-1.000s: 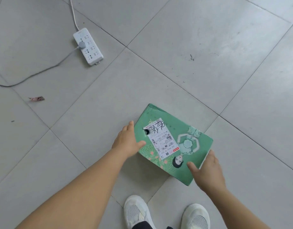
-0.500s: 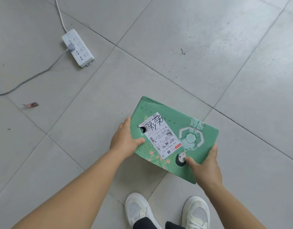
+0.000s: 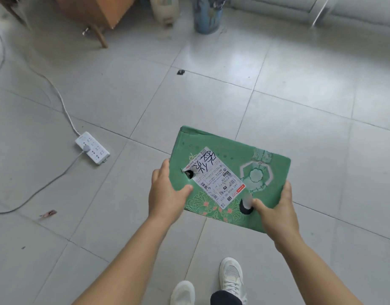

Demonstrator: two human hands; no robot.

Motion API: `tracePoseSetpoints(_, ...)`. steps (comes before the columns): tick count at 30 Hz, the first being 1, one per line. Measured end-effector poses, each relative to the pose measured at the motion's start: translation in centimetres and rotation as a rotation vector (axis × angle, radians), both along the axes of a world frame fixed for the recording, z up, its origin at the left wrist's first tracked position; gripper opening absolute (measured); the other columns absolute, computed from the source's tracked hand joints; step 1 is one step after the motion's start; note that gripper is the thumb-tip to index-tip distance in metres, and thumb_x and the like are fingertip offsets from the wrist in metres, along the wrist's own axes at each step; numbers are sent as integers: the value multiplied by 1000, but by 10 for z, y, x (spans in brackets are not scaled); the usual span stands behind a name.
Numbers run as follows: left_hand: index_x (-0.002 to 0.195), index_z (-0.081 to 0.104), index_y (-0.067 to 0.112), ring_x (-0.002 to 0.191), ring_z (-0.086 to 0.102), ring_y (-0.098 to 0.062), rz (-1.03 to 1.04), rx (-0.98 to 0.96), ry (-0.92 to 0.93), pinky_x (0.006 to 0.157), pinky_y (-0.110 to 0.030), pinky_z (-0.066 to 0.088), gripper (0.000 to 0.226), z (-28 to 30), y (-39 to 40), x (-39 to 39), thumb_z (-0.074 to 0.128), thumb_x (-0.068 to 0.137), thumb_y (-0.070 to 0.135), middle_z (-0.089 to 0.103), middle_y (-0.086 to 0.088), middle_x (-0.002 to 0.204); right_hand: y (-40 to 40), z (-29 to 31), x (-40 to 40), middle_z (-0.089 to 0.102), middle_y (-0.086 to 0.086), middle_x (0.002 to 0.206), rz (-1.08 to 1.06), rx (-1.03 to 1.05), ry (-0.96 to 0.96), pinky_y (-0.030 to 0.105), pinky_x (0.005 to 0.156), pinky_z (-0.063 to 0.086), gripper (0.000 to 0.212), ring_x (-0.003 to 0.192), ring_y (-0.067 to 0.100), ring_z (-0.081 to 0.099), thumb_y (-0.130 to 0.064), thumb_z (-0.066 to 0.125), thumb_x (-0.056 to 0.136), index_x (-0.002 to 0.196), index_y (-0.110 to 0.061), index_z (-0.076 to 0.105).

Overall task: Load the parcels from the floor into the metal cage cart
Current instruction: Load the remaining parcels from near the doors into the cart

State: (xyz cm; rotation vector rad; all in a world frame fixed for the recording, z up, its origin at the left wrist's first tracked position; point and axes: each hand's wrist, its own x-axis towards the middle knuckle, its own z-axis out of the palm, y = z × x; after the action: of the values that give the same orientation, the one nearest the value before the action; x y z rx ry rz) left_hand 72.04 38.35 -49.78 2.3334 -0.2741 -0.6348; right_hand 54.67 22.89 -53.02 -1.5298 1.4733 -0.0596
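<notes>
Nearest to me are the person's white shoes point(image 3: 231, 274), planted on the grey tiled floor point(image 3: 299, 128). Just above them, both bare arms reach forward. The left hand point(image 3: 167, 195) grips the near-left edge of the green parcel point(image 3: 231, 150), thumb laid across its top face and fingers curled underneath. The right hand point(image 3: 277, 211) holds the near-right corner, thumb pressing on top beside a dark hole in the wrapping, fingers wrapped round the side. The parcel looks lifted clear of the floor and tilted, its white shipping label point(image 3: 216, 179) facing up; a second tear shows by the label's left end.

Off to the left a white power strip point(image 3: 92, 147) lies on the tiles with its cable point(image 3: 57, 93) trailing away. Further back stand a wooden piece of furniture point(image 3: 97, 12) and a blue patterned cylinder point(image 3: 208, 16). No metal cage cart is in sight.

My worry: the wrapping is already torn in two places, so a thumb digging near a hole could rip it wider. The grip sits only along the near edge, so the far side could sag or slip. Turning to find the cart, a foot could catch that cable
</notes>
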Motion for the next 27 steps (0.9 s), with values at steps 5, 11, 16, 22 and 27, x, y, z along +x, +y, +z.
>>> tracePoseSetpoints(5, 143, 37, 28, 90, 52, -12, -113, -93, -37, 72, -20, 40, 73, 89, -30, -25, 71, 79, 19, 44, 4, 118, -10, 90, -38, 58, -11, 125, -146, -64, -103, 51, 84, 56, 83, 104, 19, 61, -27, 74, 72, 136, -52, 27)
tracePoseSetpoints(11, 125, 46, 33, 97, 62, -18, -315, -208, -62, 80, -34, 52, 56, 178, -56, -70, 72, 76, 24, 63, 9, 108, -13, 185, -105, 58, -6, 127, -316, -184, -163, 50, 87, 55, 92, 110, 23, 60, -43, 69, 59, 140, -49, 25)
tracePoseSetpoints(16, 124, 47, 31, 91, 62, -16, -495, -310, -94, 79, -35, 53, 51, 248, -76, -117, 72, 80, 23, 64, 13, 99, -6, 252, -168, 53, -9, 132, -468, -315, -195, 54, 90, 53, 95, 119, 29, 52, -47, 71, 60, 141, -52, 20)
tracePoseSetpoints(22, 131, 46, 25, 91, 59, -16, -695, -440, -127, 74, -30, 49, 57, 315, -101, -185, 73, 82, 22, 61, 10, 102, 10, 324, -248, 57, -7, 126, -645, -473, -256, 49, 86, 56, 89, 113, 25, 57, -44, 71, 61, 138, -50, 27)
tracePoseSetpoints(27, 131, 46, 28, 92, 61, -16, -833, -535, -133, 78, -38, 54, 57, 359, -124, -253, 73, 81, 22, 61, 12, 100, 21, 372, -320, 60, -6, 117, -803, -607, -244, 49, 88, 54, 73, 108, 24, 58, -39, 75, 68, 130, -47, 36)
